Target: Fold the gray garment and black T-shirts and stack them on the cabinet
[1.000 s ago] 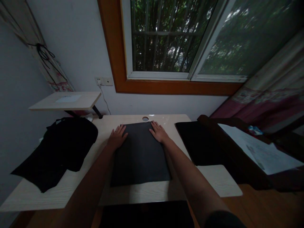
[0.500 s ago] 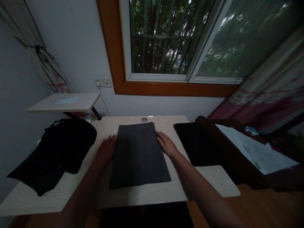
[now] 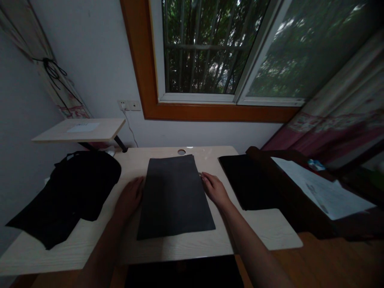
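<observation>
A dark grey, flat rectangular sheet [image 3: 177, 196] lies on the pale wooden desk [image 3: 180, 248], its long sides running away from me. At its left edge my left hand [image 3: 129, 199] rests on the desk, fingers loosely bent and apart from the thumb, holding nothing that I can see. My right hand [image 3: 216, 191] is by the right edge, its fingers bent and drawn together. A small light glint shows at those fingertips; what it belongs to is too small to make out.
A black bag-like fabric item [image 3: 81, 186] lies at the left, below a raised shelf [image 3: 81, 138] with paper on it. Another black flat piece [image 3: 249, 180] is at the right, beside dark furniture bearing a large white sheet [image 3: 318, 190]. A round hole [image 3: 181, 152] pierces the desk's back.
Both hands have slid slightly toward me along the sheet's sides. The right fingers have bent and closed, with a small glint now at their tips. The dark sheet stays in place.
</observation>
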`<state>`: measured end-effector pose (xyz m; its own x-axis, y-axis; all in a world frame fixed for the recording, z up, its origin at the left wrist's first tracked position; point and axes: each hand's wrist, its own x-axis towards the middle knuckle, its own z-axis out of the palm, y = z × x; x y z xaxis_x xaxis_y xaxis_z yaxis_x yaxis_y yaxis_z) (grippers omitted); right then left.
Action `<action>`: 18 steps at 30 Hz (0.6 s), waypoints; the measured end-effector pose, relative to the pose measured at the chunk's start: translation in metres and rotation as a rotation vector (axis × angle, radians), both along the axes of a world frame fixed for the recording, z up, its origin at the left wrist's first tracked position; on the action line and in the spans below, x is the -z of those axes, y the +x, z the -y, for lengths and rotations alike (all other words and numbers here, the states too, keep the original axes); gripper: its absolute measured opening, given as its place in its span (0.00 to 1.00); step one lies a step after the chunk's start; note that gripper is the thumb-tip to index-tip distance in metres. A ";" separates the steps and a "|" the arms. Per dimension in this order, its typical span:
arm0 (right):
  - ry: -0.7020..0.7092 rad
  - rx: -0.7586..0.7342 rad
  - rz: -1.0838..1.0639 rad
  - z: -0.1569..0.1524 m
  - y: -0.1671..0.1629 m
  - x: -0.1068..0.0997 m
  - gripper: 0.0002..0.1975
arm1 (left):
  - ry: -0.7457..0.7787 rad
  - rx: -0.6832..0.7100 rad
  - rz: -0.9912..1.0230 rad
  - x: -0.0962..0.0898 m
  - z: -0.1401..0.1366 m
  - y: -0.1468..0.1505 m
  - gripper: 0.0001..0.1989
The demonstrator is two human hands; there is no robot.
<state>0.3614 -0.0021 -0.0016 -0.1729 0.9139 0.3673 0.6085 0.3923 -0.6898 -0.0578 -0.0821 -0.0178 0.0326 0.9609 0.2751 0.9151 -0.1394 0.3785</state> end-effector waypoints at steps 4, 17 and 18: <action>0.002 -0.001 -0.009 0.001 0.000 -0.002 0.20 | -0.012 -0.010 0.003 0.002 -0.001 -0.001 0.27; -0.033 0.007 -0.029 0.001 -0.001 -0.005 0.20 | -0.031 -0.068 0.132 -0.012 0.002 0.003 0.26; -0.045 0.012 -0.030 0.001 -0.002 -0.006 0.20 | -0.045 -0.095 0.154 -0.014 0.002 0.004 0.26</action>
<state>0.3596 -0.0031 0.0039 -0.1516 0.9314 0.3310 0.5921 0.3537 -0.7241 -0.0534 -0.0840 -0.0038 -0.0980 0.9691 0.2262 0.8539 -0.0348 0.5193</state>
